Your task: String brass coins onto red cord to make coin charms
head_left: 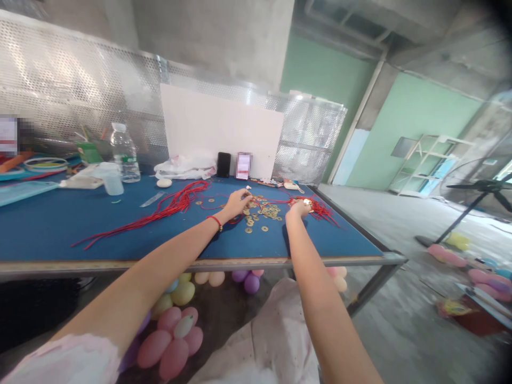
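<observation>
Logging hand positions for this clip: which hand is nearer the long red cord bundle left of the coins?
Left. The left hand is to the right of the red cord bundle; the right hand is farther right, past the coins.

A: Clothing?
B: Sleeve (76, 360) on the left: white and pale pink, short, wavy edge.
A: Wrists?
B: Left wrist (224, 214), thin red bracelet (215, 219), small gold-toned bead (221, 228).
A: Lap?
B: Loose garment (264, 341), off-white, creased, faint line down it.
</observation>
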The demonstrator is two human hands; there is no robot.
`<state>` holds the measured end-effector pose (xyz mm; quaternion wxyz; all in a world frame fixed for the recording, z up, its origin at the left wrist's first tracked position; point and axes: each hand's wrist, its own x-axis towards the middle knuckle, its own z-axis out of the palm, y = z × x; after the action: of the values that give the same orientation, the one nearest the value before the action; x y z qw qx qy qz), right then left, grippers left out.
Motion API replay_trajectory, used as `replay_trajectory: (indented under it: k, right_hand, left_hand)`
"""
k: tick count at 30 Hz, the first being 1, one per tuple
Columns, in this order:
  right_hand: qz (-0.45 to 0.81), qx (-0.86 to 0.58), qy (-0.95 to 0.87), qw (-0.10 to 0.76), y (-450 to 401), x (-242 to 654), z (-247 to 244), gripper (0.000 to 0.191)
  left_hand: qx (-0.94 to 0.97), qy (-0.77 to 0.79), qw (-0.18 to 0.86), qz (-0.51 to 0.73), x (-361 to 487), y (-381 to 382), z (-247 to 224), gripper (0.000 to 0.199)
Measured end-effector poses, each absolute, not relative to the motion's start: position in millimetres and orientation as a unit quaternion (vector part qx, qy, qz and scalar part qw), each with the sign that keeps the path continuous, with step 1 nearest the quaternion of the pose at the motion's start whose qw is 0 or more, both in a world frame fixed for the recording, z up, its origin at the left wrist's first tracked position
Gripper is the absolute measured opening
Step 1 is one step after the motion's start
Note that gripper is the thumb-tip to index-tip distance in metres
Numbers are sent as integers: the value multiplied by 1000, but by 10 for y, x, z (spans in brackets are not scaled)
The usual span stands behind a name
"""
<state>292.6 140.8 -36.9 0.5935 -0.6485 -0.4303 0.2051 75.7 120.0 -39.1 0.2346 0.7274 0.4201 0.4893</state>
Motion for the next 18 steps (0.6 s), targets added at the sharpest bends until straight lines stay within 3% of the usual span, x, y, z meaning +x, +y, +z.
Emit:
replay_trajectory:
  k: [7, 11, 16, 18]
  right_hand:
    - [120, -735, -278, 606, 1281, 3036, -311, 33]
    - [92, -635, -406, 651, 1282, 2861, -241, 34]
    - [288, -419, -693, 510, 1275, 2493, -372, 51]
    - [314, -382, -750, 439, 1246, 2419, -424, 46]
  left_hand:
    - [689, 432, 272, 514, 730, 1224, -379, 9]
    - [675, 419, 326, 513, 751, 1209, -381, 8]
    - [642, 401, 407, 511, 769, 1197, -381, 8]
    - [639, 394, 428, 503, 771, 1190, -379, 9]
